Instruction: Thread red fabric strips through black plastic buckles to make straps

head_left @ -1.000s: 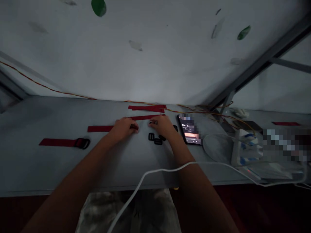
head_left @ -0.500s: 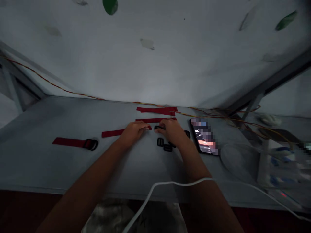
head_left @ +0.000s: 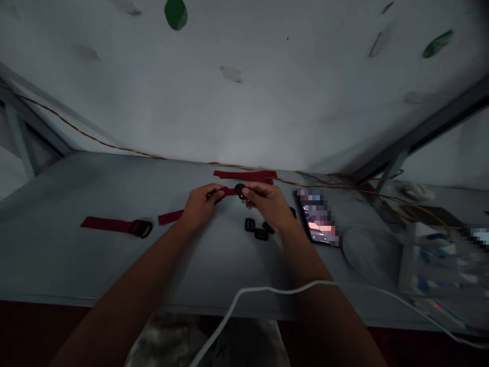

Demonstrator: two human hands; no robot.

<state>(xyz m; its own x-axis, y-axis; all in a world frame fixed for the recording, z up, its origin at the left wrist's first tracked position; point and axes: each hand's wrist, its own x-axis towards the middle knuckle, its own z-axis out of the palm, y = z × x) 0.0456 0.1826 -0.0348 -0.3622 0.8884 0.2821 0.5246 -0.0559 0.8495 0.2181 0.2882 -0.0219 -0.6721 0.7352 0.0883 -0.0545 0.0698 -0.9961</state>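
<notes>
My left hand [head_left: 200, 208] pinches a red webbing strap [head_left: 229, 191], its short end showing past the fingertips. Between the thumb and fingers of my right hand [head_left: 270, 205] is a black buckle [head_left: 240, 191], which meets the strap's end; whether the strap passes through it is too dark to tell. A red strip [head_left: 170, 217] emerges left of my left hand, which hides whether it belongs to the held strap. Several loose black buckles [head_left: 249, 225] lie below my right hand. Farther left rests another red strap [head_left: 107, 224] with black rings [head_left: 140, 228] on one end.
More red straps [head_left: 246, 176] lie near the wall behind my hands. A lit phone [head_left: 318, 216] is right of the buckles. Thin twisted wires [head_left: 332, 183] run along the table's back, and a white cable [head_left: 267, 289] crosses over my right forearm. A blurred box [head_left: 428, 260] stands at right.
Both hands have lifted slightly from the table. The buckle in my right hand has tilted up and come to the strap's end; before, a small gap lay between them.
</notes>
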